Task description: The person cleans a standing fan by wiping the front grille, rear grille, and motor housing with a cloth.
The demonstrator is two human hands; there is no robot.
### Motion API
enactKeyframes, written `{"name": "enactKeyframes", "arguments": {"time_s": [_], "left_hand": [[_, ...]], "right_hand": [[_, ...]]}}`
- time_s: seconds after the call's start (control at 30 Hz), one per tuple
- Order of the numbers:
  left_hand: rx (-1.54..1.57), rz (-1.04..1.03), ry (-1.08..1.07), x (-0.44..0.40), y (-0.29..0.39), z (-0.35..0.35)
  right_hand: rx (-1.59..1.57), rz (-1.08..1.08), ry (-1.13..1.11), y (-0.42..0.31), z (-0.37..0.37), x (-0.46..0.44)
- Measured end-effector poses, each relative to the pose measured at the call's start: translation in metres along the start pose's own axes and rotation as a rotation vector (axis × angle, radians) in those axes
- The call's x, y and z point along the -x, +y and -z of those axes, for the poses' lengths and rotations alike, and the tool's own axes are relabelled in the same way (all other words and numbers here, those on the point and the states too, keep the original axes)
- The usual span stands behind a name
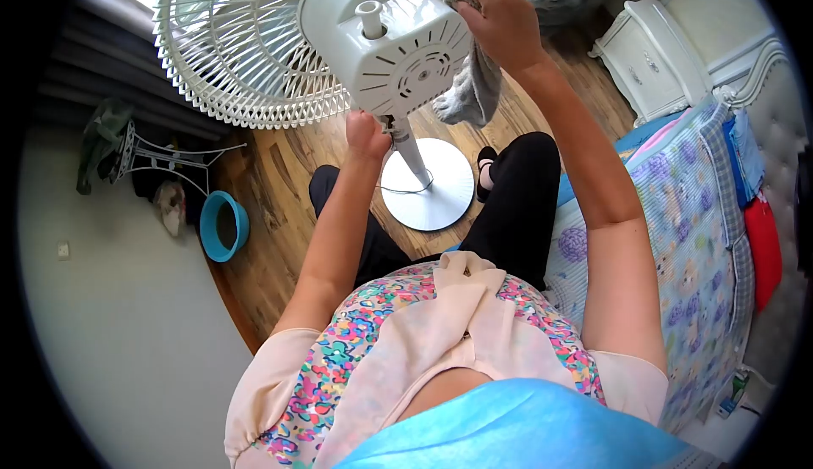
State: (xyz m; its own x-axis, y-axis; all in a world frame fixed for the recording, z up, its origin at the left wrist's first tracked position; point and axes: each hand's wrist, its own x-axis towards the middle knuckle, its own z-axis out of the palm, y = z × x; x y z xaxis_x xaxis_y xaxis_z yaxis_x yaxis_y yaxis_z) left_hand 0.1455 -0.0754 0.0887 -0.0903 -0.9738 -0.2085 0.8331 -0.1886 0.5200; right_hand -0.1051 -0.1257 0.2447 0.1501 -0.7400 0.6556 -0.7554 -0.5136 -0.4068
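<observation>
A white standing fan (405, 71) stands before me, with its motor housing turned towards me and its round wire guard (246, 54) at the upper left. Just below the housing, my left hand (368, 135) is closed at the fan's neck; its fingertips are partly hidden. My right hand (506, 22) is closed on a grey cloth (472, 95) at the right edge of the housing, by the guard. Most of the cloth hangs down beside the housing. The fan's pole runs down to a round white base (428, 185) on the floor between my feet.
To the right lies a bed (660, 257) with a patterned cover, close to my right leg. A white nightstand (652, 63) is at the upper right. On the left are a blue basin (224, 226), a white metal rack (169, 156) and dark curtains (102, 63).
</observation>
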Motion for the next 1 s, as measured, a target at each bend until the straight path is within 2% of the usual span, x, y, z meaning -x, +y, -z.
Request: {"name": "enactKeyframes", "arguments": {"time_s": [0.07,0.13,0.17,0.23,0.27,0.33,0.47,0.53,0.6,0.67,0.73,0.77,0.87,0.9,0.93,1.0], "left_hand": [[0.061,0.029,0.007,0.002,0.002,0.004],[-0.036,-0.017,-0.010,0.005,0.005,0.004],[-0.037,-0.016,-0.009,0.007,0.004,0.003],[-0.099,-0.053,0.042,0.006,0.002,-0.003],[-0.102,-0.052,0.042,0.001,0.002,0.004],[0.203,0.066,-0.097,-0.008,0.003,0.016],[-0.010,0.013,0.012,-0.001,0.005,0.009],[0.015,0.051,-0.003,-0.004,0.006,0.003],[0.028,0.049,0.000,-0.004,0.005,0.000],[0.272,0.184,-0.197,-0.002,0.007,-0.001],[0.208,0.179,-0.131,0.002,0.008,-0.008],[0.153,0.167,-0.068,0.003,0.009,-0.009],[0.207,0.188,-0.110,0.000,0.010,-0.007],[0.204,0.189,-0.107,-0.003,0.010,0.000],[0.229,0.224,-0.166,-0.006,0.012,0.008],[0.251,0.259,-0.218,-0.008,0.014,0.017]], "right_hand": [[-0.020,0.044,0.028,0.004,0.001,0.004],[0.232,0.264,0.094,0.018,-0.001,0.004],[0.232,0.262,0.095,0.022,-0.005,0.005],[0.333,0.086,-0.085,0.013,-0.006,0.001],[0.332,0.083,-0.083,0.010,-0.004,0.001],[0.085,0.198,0.050,-0.006,0.014,0.001],[0.115,0.174,0.137,0.040,-0.010,0.019],[0.013,-0.155,-0.003,0.038,-0.013,0.023],[-0.064,-0.188,0.052,0.033,-0.011,0.029],[-0.139,-0.219,0.111,0.031,-0.013,0.032],[-0.212,-0.185,0.216,0.026,-0.017,0.035],[-0.177,-0.222,0.188,0.023,-0.019,0.036],[-0.208,-0.260,0.183,0.009,-0.029,0.037],[-0.192,-0.089,0.278,0.005,-0.027,0.034],[-0.195,-0.090,0.277,0.003,-0.023,0.034],[-0.039,0.119,0.242,0.000,-0.010,0.035]]}}
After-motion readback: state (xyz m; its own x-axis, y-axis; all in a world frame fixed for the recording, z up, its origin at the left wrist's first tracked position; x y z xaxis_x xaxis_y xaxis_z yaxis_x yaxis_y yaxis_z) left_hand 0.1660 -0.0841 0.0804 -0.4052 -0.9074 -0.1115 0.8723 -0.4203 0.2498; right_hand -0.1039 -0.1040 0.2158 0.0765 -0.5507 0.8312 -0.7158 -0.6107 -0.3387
